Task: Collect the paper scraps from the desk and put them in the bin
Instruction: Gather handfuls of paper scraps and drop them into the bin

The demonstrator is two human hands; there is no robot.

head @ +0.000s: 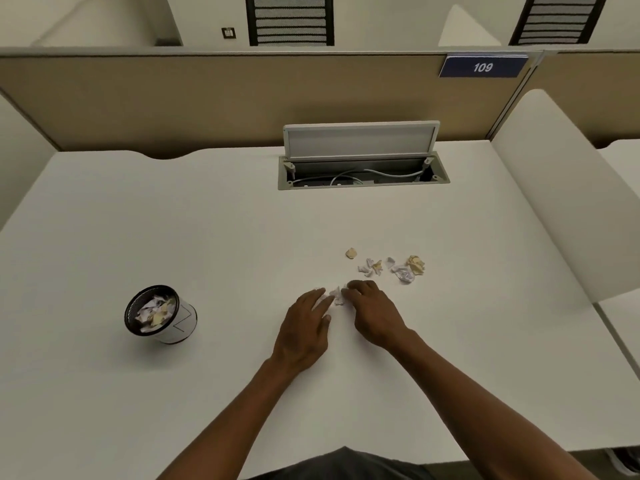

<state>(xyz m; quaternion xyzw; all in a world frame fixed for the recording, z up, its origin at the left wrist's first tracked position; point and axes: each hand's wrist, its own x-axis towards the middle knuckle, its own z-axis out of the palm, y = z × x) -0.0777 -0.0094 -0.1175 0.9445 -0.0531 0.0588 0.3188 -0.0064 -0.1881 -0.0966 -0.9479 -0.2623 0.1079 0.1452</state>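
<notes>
Head view: I read "109" on a blue sign (483,66) fixed to the tan partition (207,98). An open cable hatch (362,161) with white cords sits at the far side of the white desk (173,220). Two slatted chair backs show beyond. The small bin (161,315), left, already has crumpled scraps inside. Loose paper scraps (391,265) lie right of centre, beyond the hands. My left hand (304,327) and right hand (375,313) both rest fingers on a white scrap (337,296) between them, pinching it together; whether either truly grips it, I cannot tell.
</notes>
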